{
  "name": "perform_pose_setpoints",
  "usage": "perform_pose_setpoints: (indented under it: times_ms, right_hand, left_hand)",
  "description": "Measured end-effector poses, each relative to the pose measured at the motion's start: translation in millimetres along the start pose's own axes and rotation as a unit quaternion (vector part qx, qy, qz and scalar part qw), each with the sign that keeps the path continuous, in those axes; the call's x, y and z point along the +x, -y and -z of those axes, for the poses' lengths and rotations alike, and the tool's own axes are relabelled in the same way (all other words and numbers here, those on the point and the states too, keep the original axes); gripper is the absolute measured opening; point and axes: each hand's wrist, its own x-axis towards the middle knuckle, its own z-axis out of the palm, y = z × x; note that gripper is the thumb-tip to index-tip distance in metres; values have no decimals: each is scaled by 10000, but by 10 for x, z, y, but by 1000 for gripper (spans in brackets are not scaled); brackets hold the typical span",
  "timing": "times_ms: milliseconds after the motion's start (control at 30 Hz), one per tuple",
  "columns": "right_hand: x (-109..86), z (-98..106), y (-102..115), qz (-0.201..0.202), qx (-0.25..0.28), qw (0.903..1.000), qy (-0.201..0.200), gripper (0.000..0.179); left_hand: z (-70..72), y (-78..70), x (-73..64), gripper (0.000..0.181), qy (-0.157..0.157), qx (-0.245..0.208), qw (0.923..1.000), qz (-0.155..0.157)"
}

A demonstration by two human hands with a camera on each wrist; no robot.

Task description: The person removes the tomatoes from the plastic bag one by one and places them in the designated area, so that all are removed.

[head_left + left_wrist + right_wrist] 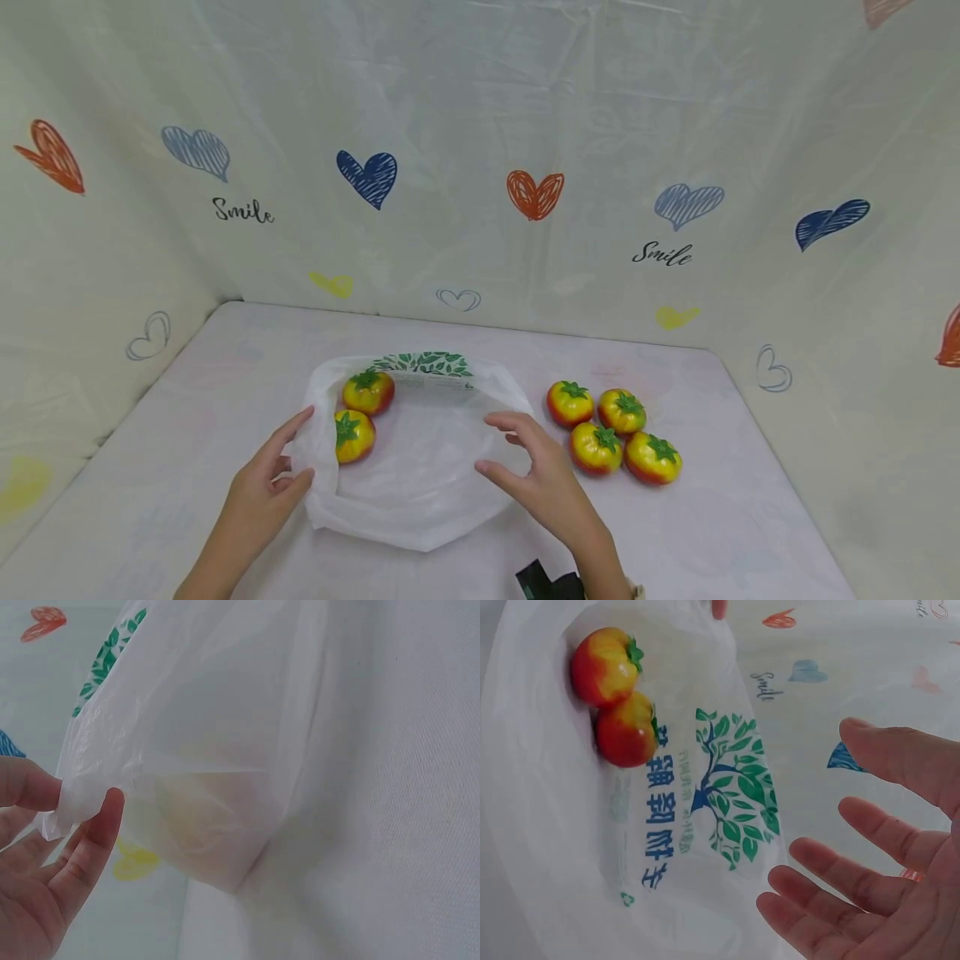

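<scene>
A white plastic bag [427, 475] with a green leaf print lies on the table, its mouth spread wide. Inside, on its left side, two red-and-yellow fruits with green leafy tops, like tomatoes or persimmons, touch each other: a rear fruit [368, 392] and a front fruit [355, 437]. At the bag's left rim, my left hand [264, 483] holds the thin plastic between thumb and fingers, as the left wrist view shows. My right hand [536, 471] hovers over the bag's right side, fingers spread and loosely bent, holding nothing. Whether it touches the rim is unclear.
Several more of these fruits sit close together right of the bag, among them a nearest one [652, 458]. A black object [551, 582] shows at the bottom edge by my right wrist. A pale curtain [450, 108] with printed hearts stands behind the table [217, 375].
</scene>
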Motion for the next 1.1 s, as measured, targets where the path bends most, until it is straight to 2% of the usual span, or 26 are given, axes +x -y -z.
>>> perform_pose_setpoints:
  times_ms: [167,367,600,900,1100]
  right_hand:
    - [137,-75,65,95,-17,9988,471,53]
    - [293,-200,110,198,-18,9953,947,55]
    - [469,-365,150,291,-302,9861,1609,58]
    - [670,-579,161,357,-593,9767,2029,59]
    - [809,-795,99,533,-499,9706,2295,57]
  left_hand:
    - [3,20,-1,75,-4,-69,9999,-87]
    - [4,16,-4,75,15,-57,10000,-20]
    - [2,22,-12,75,-60,-19,9999,-125]
    - [-2,29,-19,75,-119,-50,9997,-218]
    - [-8,34,-12,76,-62,-91,9999,-126]
